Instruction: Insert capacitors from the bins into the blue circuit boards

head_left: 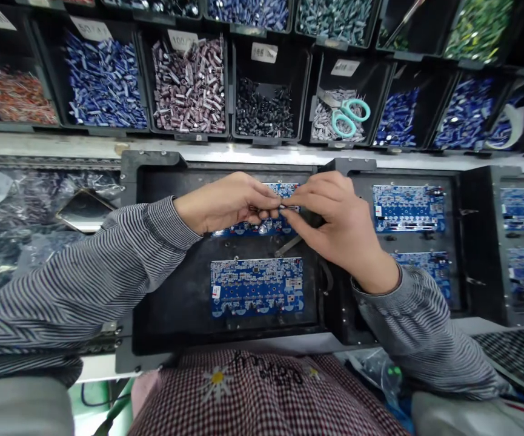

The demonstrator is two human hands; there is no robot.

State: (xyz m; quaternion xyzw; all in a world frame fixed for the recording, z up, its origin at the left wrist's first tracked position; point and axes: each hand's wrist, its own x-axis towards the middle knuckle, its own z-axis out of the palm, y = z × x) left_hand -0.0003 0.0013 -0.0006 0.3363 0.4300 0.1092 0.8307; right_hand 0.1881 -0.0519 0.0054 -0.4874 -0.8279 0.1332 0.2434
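Observation:
My left hand [238, 203] and my right hand [334, 218] meet above the upper blue circuit board [238, 230] in the black tray [171, 321]. Both hands are closed, fingertips pinched together around a small part [283, 207], too small to make out. The fingers hide much of that board. Below it in the same tray lies a second blue circuit board [257, 287], flat and uncovered, with a white sticker at its left.
Bins of blue capacitors [105, 82], mauve ones [189, 85] and dark parts [266, 109] line the back. Teal-handled scissors [350, 115] lie in one bin. More boards [408, 209] sit in trays to the right. Plastic bags [25, 212] and a phone [84, 211] are at left.

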